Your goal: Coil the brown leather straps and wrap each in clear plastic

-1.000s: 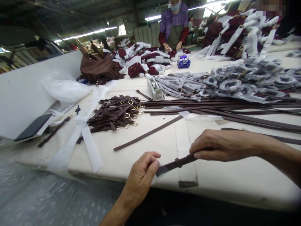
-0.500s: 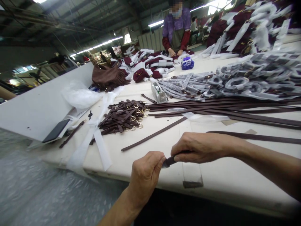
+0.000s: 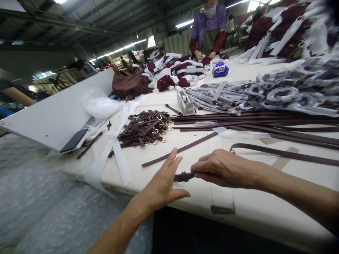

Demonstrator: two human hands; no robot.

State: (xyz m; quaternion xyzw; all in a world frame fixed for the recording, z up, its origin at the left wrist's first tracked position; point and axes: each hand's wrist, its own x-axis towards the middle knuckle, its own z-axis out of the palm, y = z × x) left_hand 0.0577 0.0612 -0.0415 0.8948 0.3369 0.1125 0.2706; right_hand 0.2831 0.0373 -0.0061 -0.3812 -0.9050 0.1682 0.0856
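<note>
Between my hands is the end of a dark brown leather strap (image 3: 183,176), with a small loop around it, held above the table's front edge. My right hand (image 3: 219,168) pinches this strap. Thumb and fingers of my left hand (image 3: 165,180) are spread apart around the strap's other end, which is partly hidden by the palm. Behind my right wrist another stretch of strap (image 3: 280,152) curves down to a bit of gold metal. A single loose strap (image 3: 182,149) lies just beyond my hands.
Short buckled straps (image 3: 145,128) lie heaped at centre. Long straps (image 3: 265,123) and wrapped straps (image 3: 286,93) spread to the right. A tape dispenser (image 3: 186,103) stands behind them. Bubble wrap (image 3: 53,201) is at lower left. A masked person (image 3: 209,31) works across the table (image 3: 254,197).
My left hand has loosened from a closed grip, its fingers now spread. My right hand still holds the strap, whose loop now shows. The view has shifted slightly.
</note>
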